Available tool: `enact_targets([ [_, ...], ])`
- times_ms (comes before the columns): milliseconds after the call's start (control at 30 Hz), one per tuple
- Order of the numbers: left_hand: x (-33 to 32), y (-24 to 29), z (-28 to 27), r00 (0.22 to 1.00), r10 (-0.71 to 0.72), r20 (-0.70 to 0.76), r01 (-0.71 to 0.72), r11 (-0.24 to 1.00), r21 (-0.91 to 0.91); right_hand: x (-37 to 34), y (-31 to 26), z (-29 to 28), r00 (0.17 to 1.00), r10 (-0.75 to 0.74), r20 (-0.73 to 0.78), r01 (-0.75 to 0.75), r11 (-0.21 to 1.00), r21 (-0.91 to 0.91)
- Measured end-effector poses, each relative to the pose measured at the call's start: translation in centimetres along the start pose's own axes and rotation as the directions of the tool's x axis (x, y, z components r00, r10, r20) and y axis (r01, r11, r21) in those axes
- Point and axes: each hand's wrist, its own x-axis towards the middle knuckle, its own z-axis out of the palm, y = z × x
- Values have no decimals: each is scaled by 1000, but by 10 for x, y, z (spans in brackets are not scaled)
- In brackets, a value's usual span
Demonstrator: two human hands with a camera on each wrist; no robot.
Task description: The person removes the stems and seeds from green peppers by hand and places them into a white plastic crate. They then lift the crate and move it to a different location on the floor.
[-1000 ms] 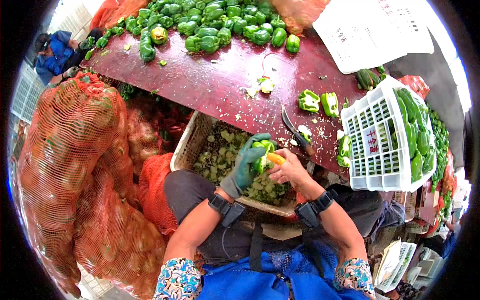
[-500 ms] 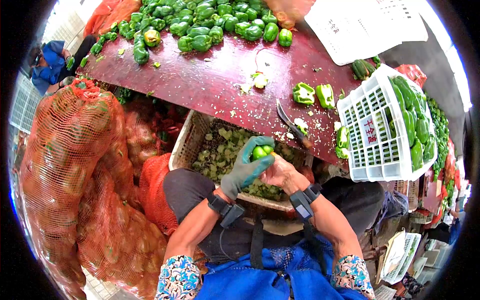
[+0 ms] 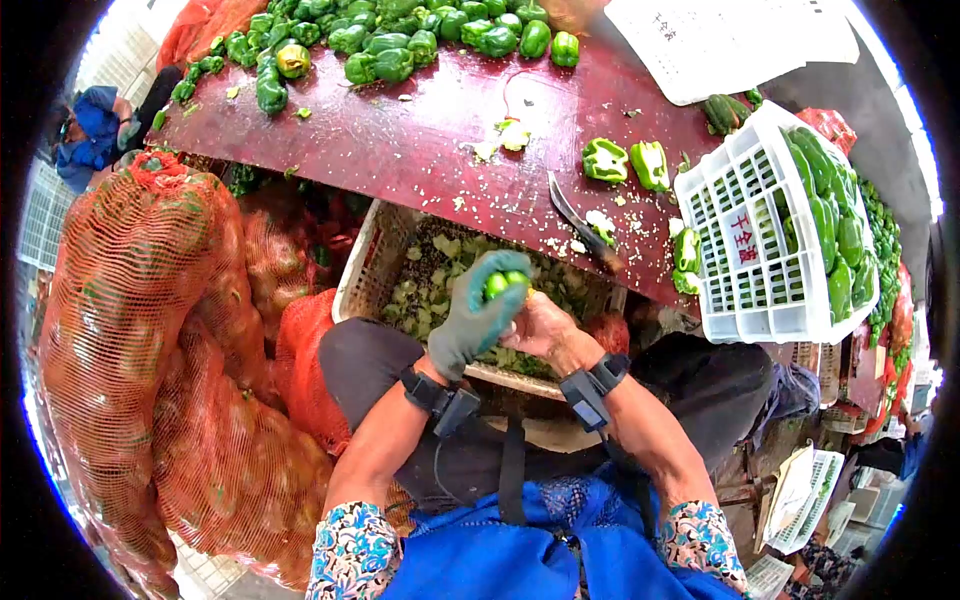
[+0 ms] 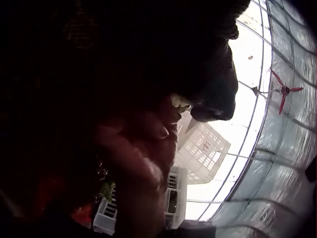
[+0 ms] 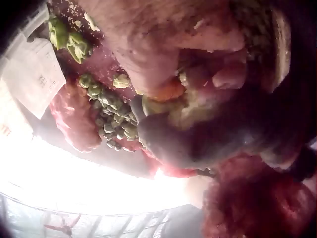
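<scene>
Over the scrap crate (image 3: 357,290), my left hand (image 3: 462,318) in a grey-green glove grips a green bell pepper (image 3: 507,282), fingers wrapped over its far side. My bare right hand (image 3: 550,330) is right up against the glove and pepper. Its fingers hold a small orange object (image 5: 168,91) at the pepper's pale opening; most of it is hidden, and I cannot tell its kind. In the left wrist view the hands are mostly dark. A curved knife (image 3: 572,212) lies at the table edge, near two cut peppers (image 3: 606,160).
A pile of green peppers (image 3: 390,55) covers the far side of the red table (image 3: 400,140). At right, a tilted white basket (image 3: 740,245) holds peppers. Red mesh sacks (image 3: 140,330) crowd the left side. Another person (image 3: 90,140) is at the far left.
The orange object, plain to see a second ago, is now mostly covered by my hands. Both hands have shifted slightly left with the pepper, the glove turning over it.
</scene>
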Motion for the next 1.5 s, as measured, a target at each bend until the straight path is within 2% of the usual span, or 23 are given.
enact_targets([
  [33,-1,-3,0,993,-105,-45,97,982,-162,2,1,-3,1000,-14,14,15,998,-66],
  [67,0,-5,-1,987,-153,-58,134,959,-251,8,6,-3,996,-57,-64,51,995,-88],
  [200,3,-3,-1,977,-194,-83,147,908,-393,13,8,-12,986,-157,59,162,983,-84],
  [300,2,-8,2,980,-187,-62,154,925,-348,7,5,-10,992,-119,-36,113,985,-130],
  [367,-3,-14,5,995,-93,-41,91,995,-45,-1,9,-12,995,-47,-92,49,999,18],
  [433,3,-7,1,982,134,132,-169,938,304,-12,6,2,985,51,-163,-29,991,133],
  [533,5,7,5,926,265,268,-366,802,472,-14,16,1,979,5,-202,27,987,156],
  [633,0,3,1,943,216,252,-300,879,369,-13,15,3,983,-79,-164,73,997,-39],
  [667,-6,-2,4,974,133,186,-188,930,317,-12,15,0,987,-95,-130,85,993,-79],
  [767,-7,-11,10,998,-55,-8,54,994,-95,-9,15,-9,985,-160,-64,140,961,-239],
  [833,0,-16,8,982,-118,-150,94,984,-154,-9,18,0,972,-226,-66,183,901,-393],
  [933,11,-17,6,923,-322,-210,119,760,-639,-9,8,12,953,-278,-117,203,879,-432],
  [967,11,-16,4,888,-403,-222,131,683,-719,-12,5,16,951,-284,-122,197,861,-469],
  [1000,13,-19,-3,872,-459,-173,102,515,-851,-20,-1,28,933,-324,-154,166,770,-616],
  [1067,17,-38,-22,860,-509,-38,15,100,-995,-30,-7,25,907,-416,-60,240,630,-739],
  [1100,17,-37,-27,874,-485,1,27,48,-998,-34,-13,23,878,-478,-26,277,552,-786],
  [1167,18,-24,-24,886,-459,57,96,62,-993,-38,-52,0,706,-700,108,452,328,-829],
  [1233,19,-17,-19,905,-407,121,135,6,-991,-61,-102,11,654,-741,-154,123,304,-945],
  [1300,19,-26,-18,904,-401,147,148,-28,-989,-71,-141,-9,566,-820,-83,-197,-36,-980],
  [1367,19,-27,-16,908,-381,176,171,-46,-984,-74,-155,-33,438,-850,292,-393,-473,-788],
  [1400,19,-27,-16,909,-371,188,182,-53,-982,-76,-157,-30,390,-821,417,-422,-562,-711],
  [1433,20,-28,-16,916,-377,139,152,6,-988,-70,-158,-27,326,-807,492,-305,-583,-753],
  [1500,19,-27,-13,920,-389,50,106,125,-986,-60,-137,-13,380,-864,329,76,-325,-943],
])
